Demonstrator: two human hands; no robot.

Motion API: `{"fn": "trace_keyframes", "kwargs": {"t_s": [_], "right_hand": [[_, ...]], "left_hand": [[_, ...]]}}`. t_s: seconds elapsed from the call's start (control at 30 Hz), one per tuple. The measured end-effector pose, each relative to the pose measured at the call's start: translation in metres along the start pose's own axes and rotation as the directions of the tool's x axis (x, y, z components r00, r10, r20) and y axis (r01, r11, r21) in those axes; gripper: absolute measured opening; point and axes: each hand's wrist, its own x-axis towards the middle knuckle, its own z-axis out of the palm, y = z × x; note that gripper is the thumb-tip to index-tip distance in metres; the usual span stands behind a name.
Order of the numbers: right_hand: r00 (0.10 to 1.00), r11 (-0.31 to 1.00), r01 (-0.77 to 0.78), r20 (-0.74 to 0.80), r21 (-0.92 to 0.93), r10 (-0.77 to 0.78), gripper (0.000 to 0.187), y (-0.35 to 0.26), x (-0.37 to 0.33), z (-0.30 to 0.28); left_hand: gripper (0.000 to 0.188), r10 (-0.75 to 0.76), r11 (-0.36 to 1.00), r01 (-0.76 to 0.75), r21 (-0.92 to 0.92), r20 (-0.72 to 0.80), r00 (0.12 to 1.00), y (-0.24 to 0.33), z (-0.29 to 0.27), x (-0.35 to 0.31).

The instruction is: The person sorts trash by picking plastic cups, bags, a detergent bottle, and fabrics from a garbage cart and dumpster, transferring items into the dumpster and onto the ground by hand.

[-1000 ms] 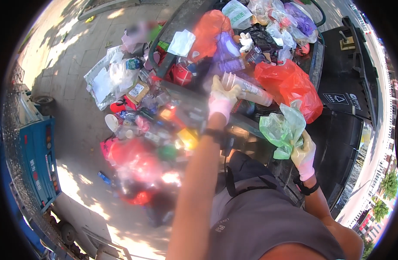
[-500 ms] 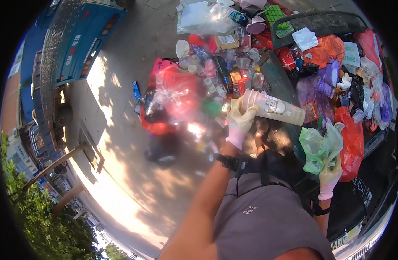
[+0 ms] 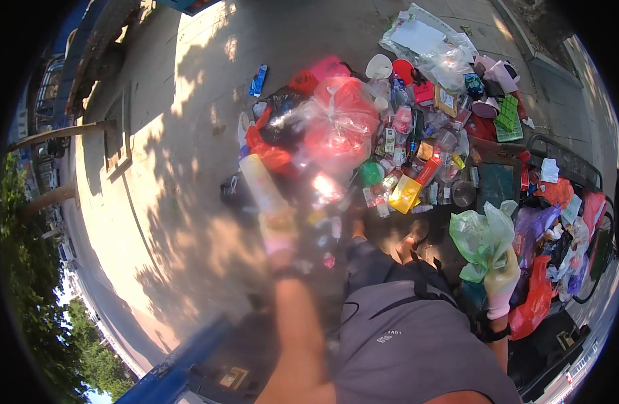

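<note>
My gloved left hand (image 3: pixel 278 227), smeared by motion, is out to the left and grips one end of a long, pale stack of plastic cups (image 3: pixel 257 178). The cups tilt up and away, close to a red and black plastic bag on the ground. At the right, my gloved right hand (image 3: pixel 503 283) is closed on a crumpled, light green plastic bag (image 3: pixel 481 236) that puffs up above the fingers. Beside that hand hangs a red plastic bag (image 3: pixel 533 303) at the side of a dark bin filled with bags.
Ahead lies a heap of sorted waste: a knotted red bag (image 3: pixel 343 131), a yellow packet (image 3: pixel 405 194), bottles and cups. Bags fill the open bin (image 3: pixel 565 161) at the right. A blue edge (image 3: pixel 181 360) crosses the lower left. Tree trunks stand at the left.
My left hand has swung left with the cup stack, away from the bin. My right hand still grips the green bag. The whole view has turned, bringing the blue edge into sight.
</note>
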Motion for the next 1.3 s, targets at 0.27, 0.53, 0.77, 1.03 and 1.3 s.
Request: {"fn": "trace_keyframes", "kwargs": {"t_s": [0.27, 0.53, 0.77, 1.03, 1.3], "right_hand": [[0.938, 0.96, 0.28, 0.215, 0.001, -0.274, 0.048, -0.117, 0.004, 0.067], [0.951, 0.967, 0.246, 0.206, -0.059, -0.23, 0.037, -0.146, 0.007, 0.079], [0.941, 0.957, 0.282, 0.217, -0.072, -0.261, 0.038, -0.161, 0.007, 0.091], [0.974, 0.962, 0.208, 0.134, -0.179, -0.185, 0.04, -0.147, -0.008, 0.067], [0.993, 0.996, 0.087, 0.078, 0.016, -0.088, 0.045, -0.138, -0.024, 0.068]], "left_hand": [[0.057, -0.077, 0.96, 0.082, -0.269, 0.027, 0.997, 0.097, -0.054, 0.134], [0.095, -0.249, 0.932, 0.165, -0.322, -0.242, 0.938, 0.05, -0.09, 0.16], [0.085, -0.143, 0.817, -0.017, 0.576, 0.231, 0.962, -0.058, -0.208, 0.134], [0.068, -0.389, 0.824, 0.33, 0.46, 0.037, 0.92, -0.088, -0.106, 0.065], [0.039, -0.285, 0.078, -0.03, 0.997, 0.051, 0.957, -0.064, -0.21, 0.121]]}}
